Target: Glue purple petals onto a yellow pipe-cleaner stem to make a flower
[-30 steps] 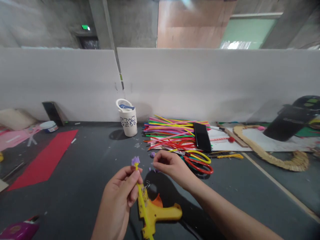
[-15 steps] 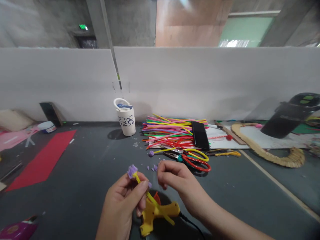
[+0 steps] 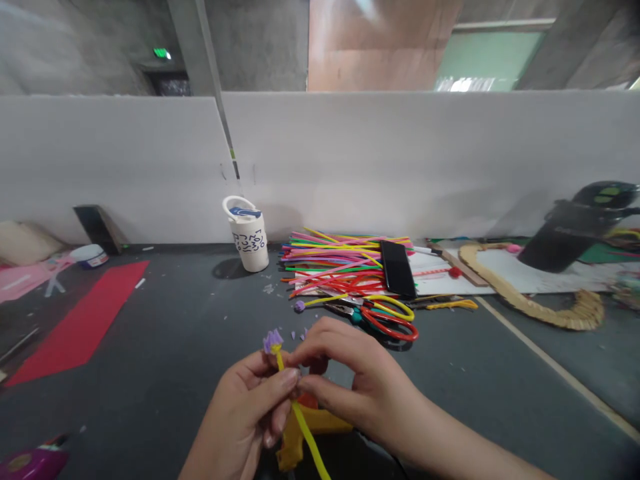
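Between the thumb and fingers of my left hand (image 3: 250,400) is a yellow pipe cleaner (image 3: 309,437), closed on just below a purple flower head (image 3: 273,341) of small petals. The stem's lower end slants down past the hand. My right hand (image 3: 357,373) meets the left thumb at its fingertips, bent in a pinch; whatever is between them is hidden. A yellow glue gun (image 3: 293,448) lies under both hands, partly covered by them. Several loose purple petals (image 3: 293,335) lie on the table just beyond.
Past my hands lie red-handled scissors (image 3: 390,325), pliers (image 3: 345,308) and a second purple-tipped yellow stem (image 3: 300,306). Bundled pipe cleaners (image 3: 330,257) lie under a phone (image 3: 399,269). A white cup (image 3: 250,243) stands behind; red paper (image 3: 87,313) is left, a black bottle (image 3: 560,233) right.
My right hand has moved left and closed in at the left thumb, where a small purple piece was showing. The flower head has tipped more upright.
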Available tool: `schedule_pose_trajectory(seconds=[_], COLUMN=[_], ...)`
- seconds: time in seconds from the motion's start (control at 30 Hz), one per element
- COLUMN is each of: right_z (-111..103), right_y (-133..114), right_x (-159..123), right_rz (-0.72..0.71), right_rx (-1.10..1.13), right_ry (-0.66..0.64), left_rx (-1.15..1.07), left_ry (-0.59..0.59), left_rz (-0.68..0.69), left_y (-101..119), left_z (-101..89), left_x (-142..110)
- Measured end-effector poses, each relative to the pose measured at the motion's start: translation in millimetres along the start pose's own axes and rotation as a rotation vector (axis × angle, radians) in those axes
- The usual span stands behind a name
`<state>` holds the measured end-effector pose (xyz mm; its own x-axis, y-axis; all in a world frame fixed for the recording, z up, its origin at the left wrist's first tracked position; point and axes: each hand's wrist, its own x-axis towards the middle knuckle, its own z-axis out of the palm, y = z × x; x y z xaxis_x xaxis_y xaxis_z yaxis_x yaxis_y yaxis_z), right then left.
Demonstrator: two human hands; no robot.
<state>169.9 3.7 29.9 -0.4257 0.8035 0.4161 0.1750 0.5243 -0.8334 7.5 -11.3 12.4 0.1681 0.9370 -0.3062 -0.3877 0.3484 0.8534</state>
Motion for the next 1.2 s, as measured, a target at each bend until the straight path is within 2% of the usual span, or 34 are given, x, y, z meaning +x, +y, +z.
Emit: schedule_pose_trajectory(seconds=[0.2,0.37,0.47,0.53,0.67,0.73,0.87,0.93,1.07,1.2], right_z=[2,3,2,0,-8,-12,-15,-17,-21,-21], right_y=[3,9,10,8,0,-3,-9,-11,-13,-14], right_x=[-4,-5,-5,-4,1,2,4,4,4,4], right_rz=[-0.177,-0.321,-0.4,-0.364,-0.034,0.126,0.302,0.303,0.176,0.076], right_rx=[-0.218,-0.543,-0.61,-0.511,-0.104,0.079,0.3,0.319,0.208,0.041], right_ry=[0.09,0.064,0.043,0.052,0.117,0.109,0.054,0.045,0.084,0.08], left_rx=[-0.052,0.021,0.055,0.08,0.18,0.242,0.312,0.3,0.265,0.332], left_ry=[0.014,0.018,0.0,0.009,0.016,0.015,0.058,0.111,0.212,0.178], left_rz=[-0.025,0.003,-0.006,0.009,0.102,0.157,0.181,0.171,0.164,0.167], left_y=[4,5,4,3,0,-1,-2,-2,-2,-2], left_z=[5.8,9.7,8.0,6.3,4.8,5.5,8.9,10.8,12.0,8.9], left_x=[-1,-1,-2,-3,-6,-8,-10,-12,-14,-14])
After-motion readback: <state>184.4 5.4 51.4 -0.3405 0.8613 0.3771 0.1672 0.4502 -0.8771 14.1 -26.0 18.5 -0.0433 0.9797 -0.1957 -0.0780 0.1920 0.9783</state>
